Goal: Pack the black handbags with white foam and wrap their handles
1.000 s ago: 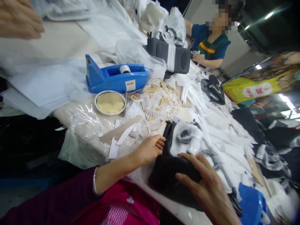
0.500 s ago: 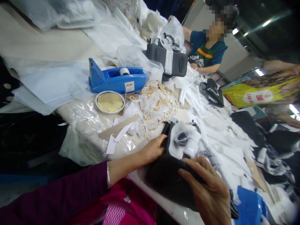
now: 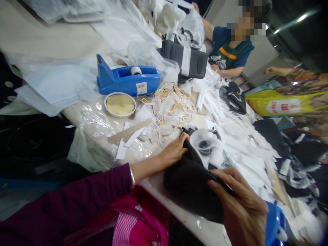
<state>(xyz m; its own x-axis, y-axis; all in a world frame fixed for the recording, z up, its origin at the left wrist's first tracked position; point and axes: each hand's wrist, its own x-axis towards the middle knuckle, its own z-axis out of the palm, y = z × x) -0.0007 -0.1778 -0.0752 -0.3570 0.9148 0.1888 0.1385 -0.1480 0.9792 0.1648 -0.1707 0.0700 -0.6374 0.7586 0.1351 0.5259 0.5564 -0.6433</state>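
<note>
A black bag point(image 3: 194, 188) stands tilted at the near edge of the table, between my two hands. My left hand point(image 3: 175, 150) is closed on its far left edge. Thumb and fingers of my right hand point(image 3: 241, 198) pinch its upper rim on the right. Just behind the bag is a bundle in clear and white wrapping point(image 3: 208, 147) with dark strap-like parts; whether it lies inside the bag or beyond it I cannot tell. A heap of strung paper tags point(image 3: 174, 109) lies beyond my left hand.
A blue tape dispenser point(image 3: 128, 80) stands behind a round tub of yellowish paste point(image 3: 120, 104). A dark grey bag with a white band point(image 3: 186, 59) sits farther back. White sheets point(image 3: 238, 140) cover the right side. Across the table a co-worker point(image 3: 233, 51) handles items.
My left hand has moved slightly up and right along the bag's edge. The bag's near panel has risen and covers more of the wrapped bundle; my right hand has shifted right.
</note>
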